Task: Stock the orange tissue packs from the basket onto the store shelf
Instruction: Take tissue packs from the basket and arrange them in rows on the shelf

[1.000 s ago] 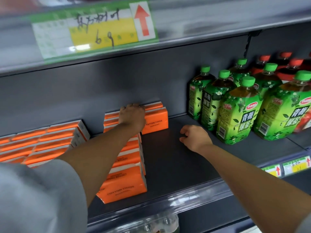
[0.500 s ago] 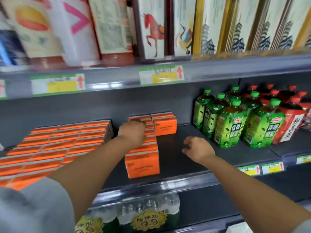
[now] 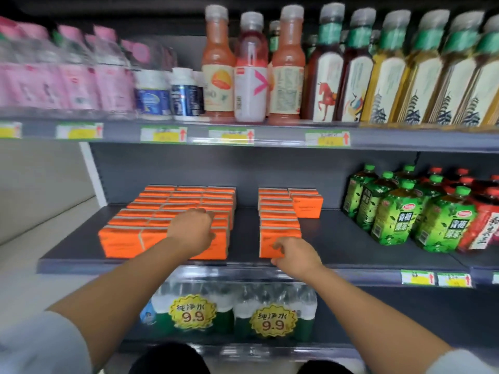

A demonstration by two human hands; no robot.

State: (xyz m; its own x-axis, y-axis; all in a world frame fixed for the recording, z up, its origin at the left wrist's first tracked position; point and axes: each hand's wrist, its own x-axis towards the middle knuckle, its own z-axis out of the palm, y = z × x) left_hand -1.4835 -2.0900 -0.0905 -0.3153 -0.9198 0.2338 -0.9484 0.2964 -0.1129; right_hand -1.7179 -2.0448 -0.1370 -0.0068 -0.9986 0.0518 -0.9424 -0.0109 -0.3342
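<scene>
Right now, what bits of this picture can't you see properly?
Head view:
- Left hand fingertips: hidden under its own knuckles, so whether it grips the orange rectangular tissue packs is unclear.
- Right hand fingertips: mostly tucked behind the hand.
- Yellow paper price tags: writing blurred.
- Basket: outside the frame.

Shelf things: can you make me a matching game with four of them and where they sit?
Things:
1 orange tissue packs
2 green tea bottles
3 pink-labelled bottles
4 water bottle packs

Places:
A top shelf, left
B bottom shelf
C middle shelf, right
D middle shelf, left and centre

Pairs: 1-D, 2-C, 3-A, 4-B
</scene>
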